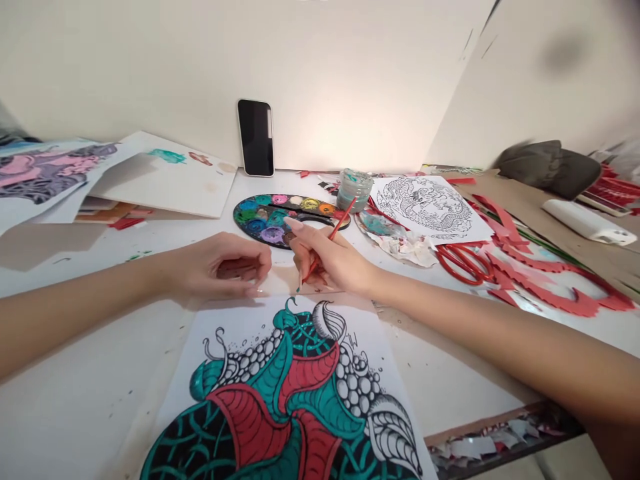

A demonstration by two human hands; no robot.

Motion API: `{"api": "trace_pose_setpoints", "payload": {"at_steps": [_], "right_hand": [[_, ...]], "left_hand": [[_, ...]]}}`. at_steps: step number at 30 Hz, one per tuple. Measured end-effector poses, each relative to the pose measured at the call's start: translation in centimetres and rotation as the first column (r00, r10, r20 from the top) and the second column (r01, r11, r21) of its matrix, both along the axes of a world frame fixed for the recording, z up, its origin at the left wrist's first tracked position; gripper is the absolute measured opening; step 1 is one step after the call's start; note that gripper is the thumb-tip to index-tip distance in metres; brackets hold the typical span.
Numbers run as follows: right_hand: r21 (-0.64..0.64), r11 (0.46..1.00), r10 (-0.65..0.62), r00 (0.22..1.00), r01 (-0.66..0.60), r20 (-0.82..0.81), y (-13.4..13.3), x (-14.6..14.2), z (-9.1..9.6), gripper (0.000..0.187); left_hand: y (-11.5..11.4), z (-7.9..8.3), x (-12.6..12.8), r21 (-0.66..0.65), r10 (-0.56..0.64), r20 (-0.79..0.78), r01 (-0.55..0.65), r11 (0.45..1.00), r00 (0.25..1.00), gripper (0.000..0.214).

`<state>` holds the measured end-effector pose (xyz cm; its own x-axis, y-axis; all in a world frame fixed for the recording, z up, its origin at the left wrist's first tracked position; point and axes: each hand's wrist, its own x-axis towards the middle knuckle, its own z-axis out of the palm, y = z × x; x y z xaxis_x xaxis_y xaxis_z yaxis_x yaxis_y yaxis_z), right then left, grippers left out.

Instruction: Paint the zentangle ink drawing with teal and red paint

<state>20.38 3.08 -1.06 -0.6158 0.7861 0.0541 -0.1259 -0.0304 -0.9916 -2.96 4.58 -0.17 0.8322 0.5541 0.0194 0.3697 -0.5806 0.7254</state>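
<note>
My right hand (333, 257) grips a thin paintbrush (343, 220) with a red handle. Its tip, with teal on it, points down at the top edge of a line drawing (310, 380). Leaf shapes on that sheet are painted teal and red; bubbles and some striped leaves stay black and white. Left of the brush, my left hand (225, 267) rests by the sheet's upper edge, fingers loosely curled, thumb a little apart, nothing visible in it. Just behind both hands lies a dark oval paint palette (273, 233) with many colours in round wells.
A glass jar (354, 190) of cloudy water stands beside the palette. Right of it lie a paint-smeared crumpled tissue (400, 243), a dragon drawing (425, 210), red-handled scissors (465, 263) and red paper scraps (550, 293). A phone (257, 137) leans on the wall; boards (170, 177) lie left.
</note>
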Motion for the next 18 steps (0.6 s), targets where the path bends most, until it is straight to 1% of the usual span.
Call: {"api": "trace_pose_setpoints", "payload": {"at_steps": [2,3,7,9,11,14,18], "right_hand": [[-0.016,1.0,-0.007,1.0,0.006,-0.017,0.1,-0.1,0.1,0.071],[-0.017,1.0,-0.012,1.0,0.012,-0.017,0.1,-0.1,0.2,0.071],[-0.007,0.999,-0.035,0.999,0.035,0.013,0.1,-0.1,0.3,0.065],[0.013,0.999,-0.04,0.999,0.04,0.034,0.1,0.0,0.1,0.06],[0.054,0.998,-0.033,0.998,0.03,0.051,0.0,0.1,0.0,0.053],[0.159,0.987,-0.001,0.998,-0.01,0.07,-0.1,0.3,-0.2,0.044],[0.277,0.96,0.012,0.996,-0.037,0.092,-0.4,0.4,0.0,0.041]], "left_hand": [[0.2,0.1,0.2,-0.01,-0.011,-0.01,0.011,1.0,1.0,0.031],[0.4,0.2,0.3,0.004,-0.022,-0.016,0.022,1.0,1.0,0.034],[0.8,0.3,0.6,0.175,-0.079,-0.046,0.086,0.981,0.996,0.041],[0.9,0.4,0.7,0.227,-0.093,-0.068,0.107,0.968,0.993,0.04],[0.9,0.5,0.7,0.24,-0.111,-0.082,0.128,0.962,0.99,0.039],[0.9,0.6,0.7,0.236,-0.144,-0.081,0.159,0.959,0.986,0.037],[1.2,0.8,0.9,0.228,-0.214,-0.087,0.228,0.946,0.973,0.035]]}}
